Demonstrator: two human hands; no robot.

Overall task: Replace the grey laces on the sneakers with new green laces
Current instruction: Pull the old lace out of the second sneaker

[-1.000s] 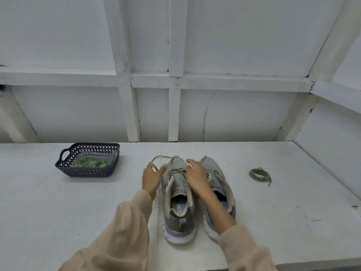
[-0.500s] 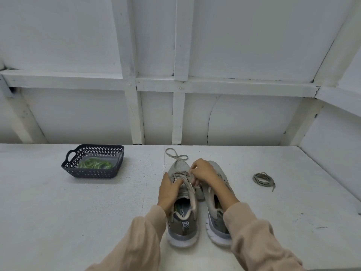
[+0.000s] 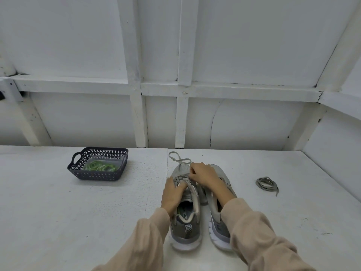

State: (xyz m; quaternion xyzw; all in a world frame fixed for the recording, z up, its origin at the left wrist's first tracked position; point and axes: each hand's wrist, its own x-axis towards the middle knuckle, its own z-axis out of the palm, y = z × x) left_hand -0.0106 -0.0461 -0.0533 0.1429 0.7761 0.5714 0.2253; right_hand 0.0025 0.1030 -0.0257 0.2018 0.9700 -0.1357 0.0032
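Two grey sneakers stand side by side on the white table, heels toward me. My left hand [image 3: 172, 192] grips the left sneaker [image 3: 185, 227] at its tongue. My right hand [image 3: 203, 174] pinches the grey lace [image 3: 178, 158] at the front eyelets of that sneaker; a loop of it trails on the table beyond the toe. My right forearm crosses the right sneaker [image 3: 218, 225], which shows no lace. Green laces [image 3: 98, 166] lie in a dark basket [image 3: 77, 169] at the left.
A coiled grey lace [image 3: 266, 183] lies loose on the table to the right of the sneakers. The white panelled wall [image 3: 181, 118] rises just behind the table, and a side wall closes the right.
My left hand moved from the lace at the left of the toe onto the sneaker's tongue. The free lace loop now lies beyond the toe. My right hand stays at the front eyelets.
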